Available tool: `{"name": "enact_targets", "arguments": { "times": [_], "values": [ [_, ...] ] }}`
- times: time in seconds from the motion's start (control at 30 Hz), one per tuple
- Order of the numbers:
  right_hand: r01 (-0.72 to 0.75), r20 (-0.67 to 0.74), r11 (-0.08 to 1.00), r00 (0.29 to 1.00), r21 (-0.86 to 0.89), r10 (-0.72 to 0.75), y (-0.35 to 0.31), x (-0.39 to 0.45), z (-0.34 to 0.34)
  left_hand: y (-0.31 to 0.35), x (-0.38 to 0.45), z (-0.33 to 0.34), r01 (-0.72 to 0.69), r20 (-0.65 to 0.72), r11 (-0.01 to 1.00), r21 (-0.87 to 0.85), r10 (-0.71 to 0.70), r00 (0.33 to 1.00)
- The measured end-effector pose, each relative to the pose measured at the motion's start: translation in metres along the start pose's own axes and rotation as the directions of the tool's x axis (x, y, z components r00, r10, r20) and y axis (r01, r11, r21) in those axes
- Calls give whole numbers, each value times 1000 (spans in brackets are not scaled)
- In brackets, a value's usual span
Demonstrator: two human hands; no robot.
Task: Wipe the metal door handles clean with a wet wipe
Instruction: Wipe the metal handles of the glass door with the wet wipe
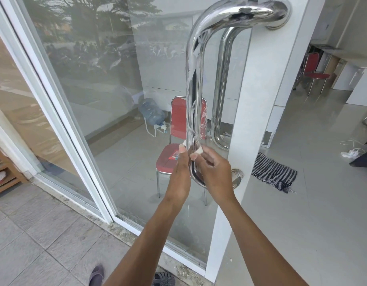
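Observation:
A polished steel pull handle [194, 83] curves out of the white door stile and runs down in front of the glass. A second, inner handle [218, 104] shows through the glass behind it. A white wet wipe [199, 150] is wrapped round the lower part of the outer handle. My left hand [181, 168] pinches one end of the wipe on the handle's left side. My right hand [214, 168] pinches the other end on the right side. Most of the wipe is hidden by my fingers and the bar.
The glass door [116, 100] stands ajar in its white frame [259, 120]. Inside are a red chair [178, 129], a water jug [151, 111], a striped cloth [273, 172] on the tiled floor and another red chair [314, 69]. Footwear [164, 278] lies at the threshold.

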State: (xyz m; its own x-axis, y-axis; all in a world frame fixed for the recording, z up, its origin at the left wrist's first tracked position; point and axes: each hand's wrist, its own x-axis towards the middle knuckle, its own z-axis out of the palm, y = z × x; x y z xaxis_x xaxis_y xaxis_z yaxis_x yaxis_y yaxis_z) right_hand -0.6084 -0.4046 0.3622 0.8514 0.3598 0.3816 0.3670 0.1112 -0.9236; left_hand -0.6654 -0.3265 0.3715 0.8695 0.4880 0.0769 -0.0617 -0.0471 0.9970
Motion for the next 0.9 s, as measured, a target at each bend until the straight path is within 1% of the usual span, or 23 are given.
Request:
{"name": "enact_targets", "arguments": {
  "times": [0.1, 0.27, 0.37, 0.43, 0.53, 0.6, 0.73, 0.83, 0.9],
  "values": [
    [52, 35, 996, 998, -72, -49, 8, -8, 1, 1, -1, 0, 13, 25, 999, 33, -14, 1000],
    [54, 19, 997, 998, -63, -53, 6, 2, -1, 4, -4, 0, 5, 37, 999, 40, -6, 999],
    [121, -38, 993, 992, -15, -122, -16, 16, 5, 6, -7, 1, 2, 51, 1000, 14, -3, 999],
    [141, -45, 990, 989, 24, -140, -26, 23, 7, 6, -7, 1, 9, 60, 1000, 7, -9, 998],
    [167, -23, 983, 985, -76, -169, -17, 17, 7, 7, -7, 0, 19, 76, 1000, 4, -20, 997],
    [162, -25, 981, 986, -106, -166, -6, 8, 7, 6, -7, 0, 27, 64, 1000, 2, -27, 998],
    [105, 2, 990, 994, -90, -105, 5, -2, 4, 2, -5, 1, 31, 34, 1000, 5, -31, 999],
    [127, -8, 987, 992, -99, -129, -6, 7, 2, 2, -5, 1, 57, 34, 998, 15, -58, 998],
    [138, -36, 989, 989, -62, -140, -21, 17, 4, 2, -5, 2, 72, 35, 997, 11, -72, 997]
  ]
}}
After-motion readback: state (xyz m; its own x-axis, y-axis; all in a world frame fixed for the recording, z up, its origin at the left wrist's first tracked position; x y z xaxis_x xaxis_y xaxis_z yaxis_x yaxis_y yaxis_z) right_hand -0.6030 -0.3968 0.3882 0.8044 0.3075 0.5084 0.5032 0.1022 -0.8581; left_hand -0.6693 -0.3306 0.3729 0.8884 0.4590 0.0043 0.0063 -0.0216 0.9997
